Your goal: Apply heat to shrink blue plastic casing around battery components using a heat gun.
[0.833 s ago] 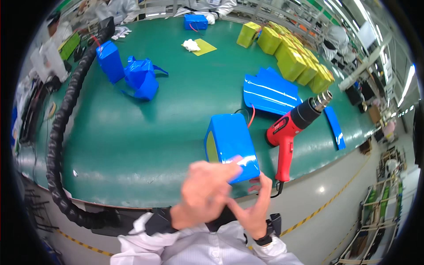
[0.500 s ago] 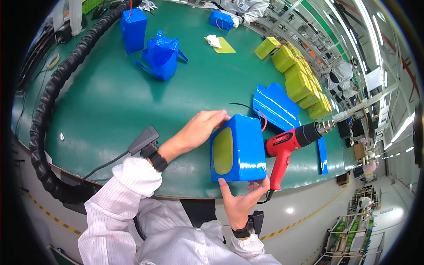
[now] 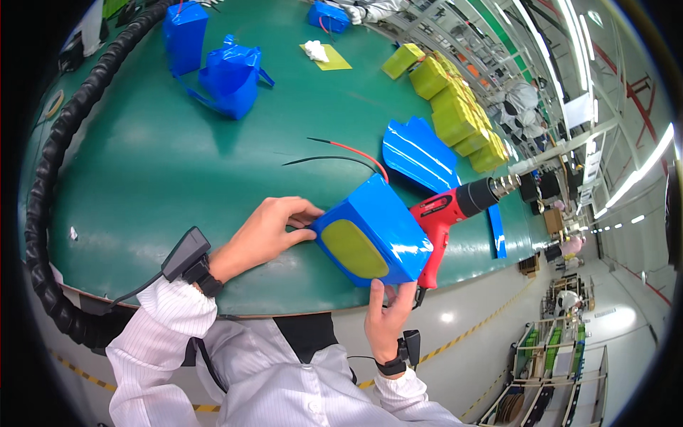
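A block-shaped battery pack (image 3: 388, 217) in glossy blue shrink film is tilted at the table's near edge. A yellow-green oval (image 3: 353, 249) shows at its end facing left. From its far side, a red wire (image 3: 356, 152) and a black wire (image 3: 327, 158) stretch left over the table. My left hand (image 3: 267, 231) has thumb and bent fingers at the pack's left corner. At the near lower edge, my right hand (image 3: 388, 320) grips the pack, its fingers partly hidden beneath. Just right of the pack lies a red heat gun (image 3: 435, 213), nozzle pointing away right.
Flat blue film (image 3: 420, 153) lies beyond the heat gun. Several yellow-green blocks (image 3: 455, 114) line the table's right side. Back left are a blue pack (image 3: 185, 39) and a loosely wrapped blue one (image 3: 231, 82). A black corrugated hose (image 3: 53, 156) runs along the left.
The pack has been turned and tipped, so its wires now lie out to the left. My left hand has moved from its far corner to its left corner. The whole view has shifted slightly.
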`<state>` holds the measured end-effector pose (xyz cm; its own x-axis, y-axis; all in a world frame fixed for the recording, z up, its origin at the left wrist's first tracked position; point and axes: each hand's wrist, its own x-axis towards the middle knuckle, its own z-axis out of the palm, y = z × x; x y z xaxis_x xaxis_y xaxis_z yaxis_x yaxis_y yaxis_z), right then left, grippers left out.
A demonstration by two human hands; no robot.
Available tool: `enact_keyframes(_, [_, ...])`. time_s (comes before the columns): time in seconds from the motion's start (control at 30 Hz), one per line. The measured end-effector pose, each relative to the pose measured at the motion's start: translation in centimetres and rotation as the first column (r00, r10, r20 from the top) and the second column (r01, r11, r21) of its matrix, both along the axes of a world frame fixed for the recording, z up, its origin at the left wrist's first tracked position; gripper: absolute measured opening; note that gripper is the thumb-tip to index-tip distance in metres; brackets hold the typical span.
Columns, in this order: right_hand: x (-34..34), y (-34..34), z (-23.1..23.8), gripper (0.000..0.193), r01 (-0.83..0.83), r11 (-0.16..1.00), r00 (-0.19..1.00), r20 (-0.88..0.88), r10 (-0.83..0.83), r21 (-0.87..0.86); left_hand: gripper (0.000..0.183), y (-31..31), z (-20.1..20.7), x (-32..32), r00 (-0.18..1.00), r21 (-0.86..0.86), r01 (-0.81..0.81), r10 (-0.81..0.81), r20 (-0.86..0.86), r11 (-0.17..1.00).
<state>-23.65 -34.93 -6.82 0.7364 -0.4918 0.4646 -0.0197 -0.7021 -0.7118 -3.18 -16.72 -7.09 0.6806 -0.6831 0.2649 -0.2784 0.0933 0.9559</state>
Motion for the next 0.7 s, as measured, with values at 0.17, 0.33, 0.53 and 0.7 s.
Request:
enact_keyframes(0.17, [1.0, -0.3, 1.7, 0.028, -0.032, 0.996, 0.989, -0.144, 0.020, -0.078, 0.033, -0.2, 0.1, -0.2, 0.983, 0.108, -0.071, 0.051, 0.176, 0.992])
enact_keyframes(0.33, [2.8, -3.1, 1.2, 0.034, -0.153, 0.984, 0.988, -0.001, 0.154, 0.086, 0.037, -0.3, 0.3, -0.7, 0.958, 0.139, -0.128, 0.086, 0.273, 0.982])
enact_keyframes(0.53, [5.8, -4.3, 0.8, 0.041, -0.135, 0.966, 0.990, -0.003, 0.139, 0.219, 0.053, 0.1, 0.7, -0.9, 0.917, 0.197, -0.146, 0.058, 0.394, 0.969])
enact_keyframes(0.7, [7.1, -5.5, 1.9, 0.039, -0.239, 0.938, 0.969, 0.006, 0.245, 0.250, 0.091, -0.1, 0.9, -0.2, 0.967, 0.148, -0.113, 0.074, 0.245, 0.983])
